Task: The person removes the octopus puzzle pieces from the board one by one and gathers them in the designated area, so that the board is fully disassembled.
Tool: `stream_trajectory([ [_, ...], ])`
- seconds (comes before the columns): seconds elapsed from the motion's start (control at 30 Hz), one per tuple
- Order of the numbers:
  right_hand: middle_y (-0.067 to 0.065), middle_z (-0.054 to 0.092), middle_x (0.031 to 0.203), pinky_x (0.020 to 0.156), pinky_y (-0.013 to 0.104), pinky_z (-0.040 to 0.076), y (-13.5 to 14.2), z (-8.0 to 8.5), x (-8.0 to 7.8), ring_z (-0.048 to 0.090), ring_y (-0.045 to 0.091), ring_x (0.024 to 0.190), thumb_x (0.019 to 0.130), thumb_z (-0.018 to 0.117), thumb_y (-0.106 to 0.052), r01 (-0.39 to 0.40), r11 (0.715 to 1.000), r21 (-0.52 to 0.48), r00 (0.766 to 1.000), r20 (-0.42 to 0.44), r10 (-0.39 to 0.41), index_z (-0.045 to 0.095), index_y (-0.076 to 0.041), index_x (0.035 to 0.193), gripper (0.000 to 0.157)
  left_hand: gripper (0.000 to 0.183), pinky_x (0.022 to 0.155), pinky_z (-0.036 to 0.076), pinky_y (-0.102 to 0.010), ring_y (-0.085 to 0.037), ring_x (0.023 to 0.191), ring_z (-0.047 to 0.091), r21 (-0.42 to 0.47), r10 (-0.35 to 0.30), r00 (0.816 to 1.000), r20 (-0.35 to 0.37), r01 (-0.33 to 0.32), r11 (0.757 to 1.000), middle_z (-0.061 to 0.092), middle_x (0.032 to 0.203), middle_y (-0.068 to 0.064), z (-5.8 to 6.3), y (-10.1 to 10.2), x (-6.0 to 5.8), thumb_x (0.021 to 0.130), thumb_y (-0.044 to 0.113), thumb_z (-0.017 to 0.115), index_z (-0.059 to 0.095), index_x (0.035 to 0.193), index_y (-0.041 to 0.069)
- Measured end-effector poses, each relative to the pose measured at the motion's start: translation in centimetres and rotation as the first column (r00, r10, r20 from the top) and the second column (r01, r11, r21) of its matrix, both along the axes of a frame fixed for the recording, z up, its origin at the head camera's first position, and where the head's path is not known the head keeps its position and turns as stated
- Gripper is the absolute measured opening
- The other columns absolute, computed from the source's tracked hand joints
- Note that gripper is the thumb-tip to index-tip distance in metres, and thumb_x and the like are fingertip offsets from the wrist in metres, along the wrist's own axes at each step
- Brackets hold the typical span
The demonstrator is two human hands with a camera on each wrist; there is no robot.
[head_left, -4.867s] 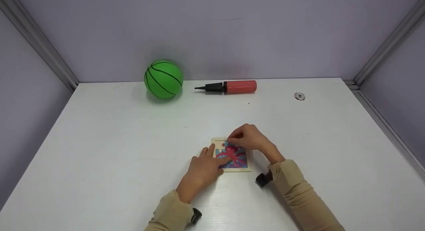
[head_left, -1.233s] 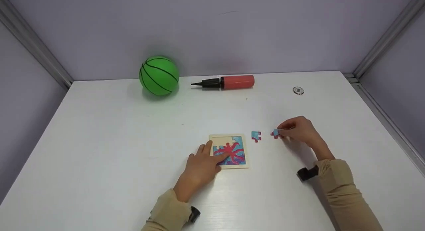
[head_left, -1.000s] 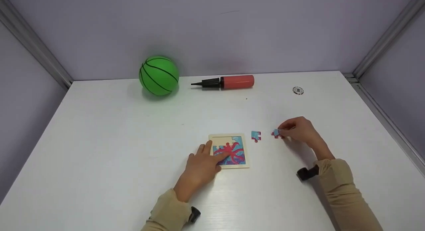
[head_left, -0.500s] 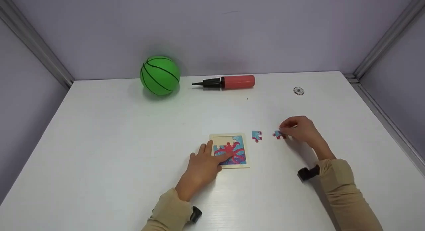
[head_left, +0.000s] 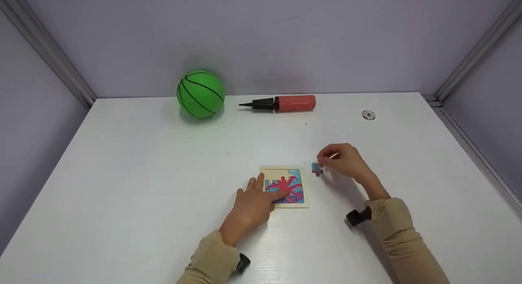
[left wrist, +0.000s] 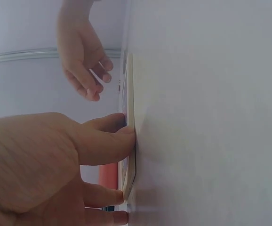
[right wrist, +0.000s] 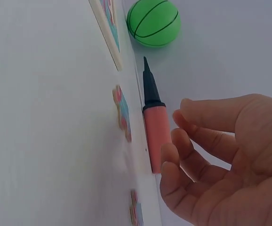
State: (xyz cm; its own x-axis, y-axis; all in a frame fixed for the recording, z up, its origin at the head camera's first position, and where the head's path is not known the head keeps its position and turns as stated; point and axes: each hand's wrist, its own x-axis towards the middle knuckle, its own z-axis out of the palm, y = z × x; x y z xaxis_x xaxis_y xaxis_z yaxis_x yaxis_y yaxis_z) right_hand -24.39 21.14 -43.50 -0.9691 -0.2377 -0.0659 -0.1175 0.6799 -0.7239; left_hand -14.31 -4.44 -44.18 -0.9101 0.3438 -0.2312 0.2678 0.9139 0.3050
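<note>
Pale walls enclose a white counter on three sides; a green ball and a red-and-black pump lie along its far edge, and a round chip lies towards its far right corner. The shallow puzzle tray lies flat, well in from the counter's far edge, with a partly assembled octopus picture inside. The left hand rests over the tray's left side, its fingers apart, its thumb at the near edge and its forefinger laid across the picture. The right hand hovers beyond the tray's upper right corner with loosely bent fingers and nothing between them; whether thumb and forefinger tips meet cannot be told.

Change: half a second ago the right hand was at the outer piece, nearer the counter's right edge; it has since shifted towards the tray, over the inner piece, which lies just beside the tray's right edge. Both pieces are loose on the counter, the outer one visible only from the right wrist. Significance, as judged: the outer piece was left behind, nothing has been added, and the gap at the tray's far left corner is still unfilled
</note>
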Motion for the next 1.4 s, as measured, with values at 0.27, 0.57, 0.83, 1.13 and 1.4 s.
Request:
stream_trajectory([
  [0.27, 0.005, 0.067, 0.089, 0.063, 0.029, 0.049, -3.9, 0.0, -0.1, 0.060, 0.020, 0.071, 0.089, 0.069, -0.018, -0.096, 0.993, -0.072, 0.995, -0.023, 0.095, 0.073, -0.008, 0.094, 0.012, 0.048, 0.099, 0.035, -0.062, -0.042, 0.137, 0.029, -0.017, 0.001, 1.000, 0.002, -0.001, 1.000, 0.027, 0.153, -0.022, 0.0, -0.1, -0.1, 0.095, 0.021, 0.059, 0.050, 0.138, 0.041],
  [0.57, 0.003, 0.067, 0.088, 0.058, 0.027, 0.047, -5.4, -0.2, -0.1, 0.056, 0.017, 0.070, 0.089, 0.068, -0.020, -0.131, 0.990, -0.053, 0.990, 0.036, 0.133, 0.073, -0.009, 0.096, 0.014, 0.048, 0.097, 0.037, -0.061, -0.042, 0.136, 0.031, -0.007, -0.004, 1.000, -0.020, 0.003, 1.000, 0.029, 0.152, -0.022, 0.0, 0.1, 0.1, 0.095, 0.021, 0.060, 0.051, 0.138, 0.040],
  [0.83, 0.004, 0.069, 0.092, 0.065, 0.028, 0.048, -5.3, -0.2, -0.1, 0.058, 0.018, 0.074, 0.091, 0.066, -0.021, -0.156, 0.988, 0.000, 0.987, 0.045, 0.156, 0.074, -0.007, 0.100, 0.018, 0.048, 0.098, 0.035, -0.061, -0.042, 0.137, 0.029, -0.005, 0.001, 1.000, -0.013, -0.002, 1.000, 0.026, 0.153, -0.021, 0.1, 0.2, 0.0, 0.096, 0.023, 0.058, 0.049, 0.139, 0.042],
  [1.13, 0.004, 0.069, 0.091, 0.063, 0.027, 0.049, -5.4, -0.3, 0.2, 0.058, 0.016, 0.072, 0.092, 0.064, -0.023, -0.165, 0.985, 0.042, 0.985, 0.059, 0.162, 0.073, -0.006, 0.101, 0.021, 0.048, 0.098, 0.035, -0.061, -0.042, 0.136, 0.030, 0.002, -0.002, 1.000, -0.013, 0.002, 1.000, 0.028, 0.153, -0.021, 0.0, 0.0, 0.1, 0.095, 0.024, 0.060, 0.050, 0.139, 0.041],
  [1.4, 0.003, 0.068, 0.084, 0.061, 0.028, 0.048, -5.5, -0.4, 0.3, 0.058, 0.014, 0.068, 0.091, 0.065, -0.025, -0.170, 0.983, 0.073, 0.985, 0.051, 0.166, 0.075, -0.006, 0.096, 0.021, 0.049, 0.095, 0.038, -0.059, -0.041, 0.135, 0.032, -0.026, -0.015, 0.999, -0.044, 0.014, 1.000, 0.029, 0.152, -0.021, 0.0, -0.1, 0.0, 0.095, 0.024, 0.061, 0.049, 0.138, 0.043],
])
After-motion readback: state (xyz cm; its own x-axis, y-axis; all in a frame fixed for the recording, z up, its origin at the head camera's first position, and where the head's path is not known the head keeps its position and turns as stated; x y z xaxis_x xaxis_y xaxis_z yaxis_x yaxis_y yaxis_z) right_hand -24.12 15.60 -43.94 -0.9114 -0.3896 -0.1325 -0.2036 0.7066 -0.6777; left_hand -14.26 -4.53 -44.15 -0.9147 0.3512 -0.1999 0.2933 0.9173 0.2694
